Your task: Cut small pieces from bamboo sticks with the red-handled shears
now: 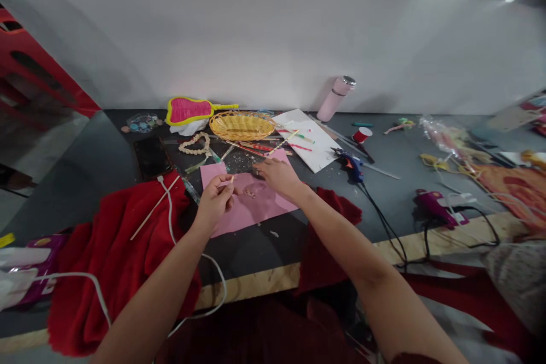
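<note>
My left hand (217,196) is closed in a pinch on a small pale stick-like piece (232,180), its kind too small to make out. Beneath both hands lies a sheet of pink paper (256,213) with a few small pale bits (249,192) on it. My right hand (277,176) rests at the paper's far side, fingers stretched out and palm down. Just beyond its fingertips, dark crumbs and tiny scraps (241,162) cover the tabletop.
Behind the paper stand a wicker basket (242,126), a beaded heart (194,145) and white sheets (313,139). A blue glue gun (350,165) lies to the right, a pink bottle (335,99) by the wall. Red cloth (123,239), a white cable (169,210) and a phone (152,157) are left.
</note>
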Available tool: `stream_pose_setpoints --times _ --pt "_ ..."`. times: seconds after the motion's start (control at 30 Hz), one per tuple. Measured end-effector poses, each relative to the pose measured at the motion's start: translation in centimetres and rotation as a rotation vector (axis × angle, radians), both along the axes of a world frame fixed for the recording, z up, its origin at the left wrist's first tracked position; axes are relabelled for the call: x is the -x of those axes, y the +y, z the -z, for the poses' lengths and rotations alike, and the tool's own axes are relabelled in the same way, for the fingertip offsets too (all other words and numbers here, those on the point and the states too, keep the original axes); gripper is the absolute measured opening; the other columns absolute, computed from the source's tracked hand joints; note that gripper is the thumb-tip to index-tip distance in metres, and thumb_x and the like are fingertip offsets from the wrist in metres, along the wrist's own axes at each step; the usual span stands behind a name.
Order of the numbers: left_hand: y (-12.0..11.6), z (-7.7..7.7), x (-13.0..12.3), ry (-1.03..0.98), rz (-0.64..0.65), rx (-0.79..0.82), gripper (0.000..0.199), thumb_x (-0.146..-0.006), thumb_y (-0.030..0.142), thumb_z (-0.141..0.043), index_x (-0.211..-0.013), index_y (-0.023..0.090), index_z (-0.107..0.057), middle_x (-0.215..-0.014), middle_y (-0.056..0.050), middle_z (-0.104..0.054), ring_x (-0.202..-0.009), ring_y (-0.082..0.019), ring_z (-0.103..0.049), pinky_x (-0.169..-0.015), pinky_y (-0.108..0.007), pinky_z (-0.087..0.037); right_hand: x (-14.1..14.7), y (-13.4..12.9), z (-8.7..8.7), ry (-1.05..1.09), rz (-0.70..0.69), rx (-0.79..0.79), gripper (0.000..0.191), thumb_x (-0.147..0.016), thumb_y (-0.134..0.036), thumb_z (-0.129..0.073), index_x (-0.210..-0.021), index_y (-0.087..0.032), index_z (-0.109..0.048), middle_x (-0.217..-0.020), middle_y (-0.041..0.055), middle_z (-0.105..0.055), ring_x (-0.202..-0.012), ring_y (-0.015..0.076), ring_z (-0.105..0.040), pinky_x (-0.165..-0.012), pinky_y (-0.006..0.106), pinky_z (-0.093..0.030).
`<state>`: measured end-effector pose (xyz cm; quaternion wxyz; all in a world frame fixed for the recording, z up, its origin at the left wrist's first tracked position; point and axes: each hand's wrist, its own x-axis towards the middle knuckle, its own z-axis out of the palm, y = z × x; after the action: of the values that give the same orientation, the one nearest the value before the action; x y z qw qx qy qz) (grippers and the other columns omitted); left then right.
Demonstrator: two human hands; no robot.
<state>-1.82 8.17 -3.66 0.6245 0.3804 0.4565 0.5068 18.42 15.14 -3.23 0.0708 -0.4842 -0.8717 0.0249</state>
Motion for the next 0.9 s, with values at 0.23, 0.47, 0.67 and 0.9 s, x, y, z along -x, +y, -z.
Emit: stream_pose_setpoints --times 0.23,0.47,0.67,0.9 --pt "0.3 0.1 0.3 -0.023 -0.01 -0.017 0.03 -0.073 0.033 -0.066 -0.095 0.017 -0.052 -0.07 0.0 -0.063 -0.04 -0.003 -0.04 -0.038 -0.014 -0.025 0.7 0.8 -0.9 0.006 -0.031 0.018 0.017 -0.09 -0.017 -0.051 -0.095 -0.017 -0.067 -0.1 0.0083 -0.066 -0.099 0.0177 -0.057 -0.09 0.03 -0.041" --pt "0.1 -0.2 0.1 -0.001 -0.018 0.007 0.028 -0.073 0.029 -0.066 -0.095 0.017 -0.054 -0.071 0.0 -0.064 -0.042 -0.003 -0.042 -0.04 -0.014 -0.029 0.5 -2.7 0.2 0.205 -0.263 0.018 0.026 -0.086 -0.009 -0.05 -0.1 -0.02 -0.069 -0.096 0.0045 -0.066 -0.094 0.0186 -0.054 -0.09 0.036 -0.041" --pt "0.0 -0.2 0.0 0.0 -0.006 0.016 0.026 -0.073 0.029 -0.066 -0.094 0.017 -0.054 -0.073 -0.001 -0.065 -0.041 -0.003 -0.042 -0.038 -0.015 -0.025 -0.4 -3.4 2.0 0.278 -0.135 -0.054 0.034 -0.084 -0.005 -0.048 -0.107 -0.019 -0.068 -0.106 0.0073 -0.065 -0.1 0.0205 -0.051 -0.091 0.037 -0.042" --pt "0.0 0.0 -0.1 0.033 0.007 0.03 0.026 -0.073 0.029 -0.067 -0.094 0.018 -0.055 -0.075 -0.001 -0.066 -0.041 -0.003 -0.043 -0.038 -0.015 -0.025 -0.8 -4.2 1.2 0.305 -0.191 -0.029 0.032 -0.084 -0.008 -0.049 -0.105 -0.023 -0.068 -0.103 0.0053 -0.063 -0.101 0.02 -0.049 -0.092 0.037 -0.041"
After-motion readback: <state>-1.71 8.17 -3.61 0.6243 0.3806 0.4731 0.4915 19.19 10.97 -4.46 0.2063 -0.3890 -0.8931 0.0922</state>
